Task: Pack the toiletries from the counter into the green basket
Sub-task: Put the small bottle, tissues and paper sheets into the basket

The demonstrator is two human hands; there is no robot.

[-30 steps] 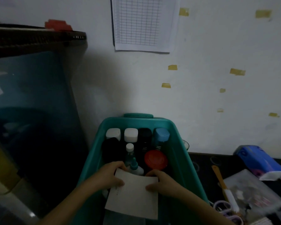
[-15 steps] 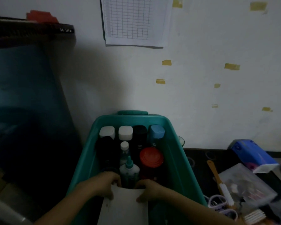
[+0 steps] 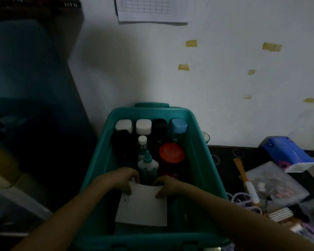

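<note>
White packet: the white packet (image 3: 142, 205) lies flat and tilted in the near end of the green basket (image 3: 149, 110), just in front of the bottles (image 3: 143, 126).
Left hand: the left hand (image 3: 120, 180) pinches its upper left corner, fingers curled over the edge.
Right hand: the right hand (image 3: 168, 184) grips the upper right corner the same way.
Already packed: a back row of capped bottles, a red-lidded jar (image 3: 171, 153) and a nozzle bottle (image 3: 148, 167) stand upright inside.
Left out: on the tabletop (image 3: 225, 154) to the right lie a brush (image 3: 243, 176), a clear pouch (image 3: 274, 183) and a blue tissue pack (image 3: 286, 153).
Progress: probably well along; the packet is not yet released.
</note>
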